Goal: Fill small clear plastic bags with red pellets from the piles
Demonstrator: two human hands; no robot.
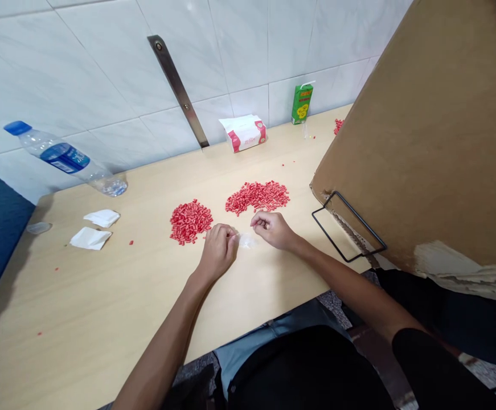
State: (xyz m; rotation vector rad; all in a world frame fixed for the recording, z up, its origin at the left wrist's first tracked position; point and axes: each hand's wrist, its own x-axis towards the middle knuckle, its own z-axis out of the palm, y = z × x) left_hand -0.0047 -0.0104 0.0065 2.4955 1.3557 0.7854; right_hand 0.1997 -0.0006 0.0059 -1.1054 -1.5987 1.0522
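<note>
My left hand (218, 249) rests on the table beside a pile of small red pellet-like pieces (191, 222). Its fingers are closed together; whatever they may hold is too small to make out. My right hand (274, 230) is held in a pinch just below a second, wider red pile (258, 196), and its fingertips hide anything between them. On the tabletop between both hands lies a little patch of clear, whitish small pieces or film (248, 240), right by the left fingertips.
A large cardboard sheet (422, 142) with a black wire frame (350, 228) stands at the right. Along the tiled wall are a tissue pack (248, 134), a green drink carton (302, 104) and a leaning plastic bottle (66, 158). Folded white tissues (90, 238) lie left.
</note>
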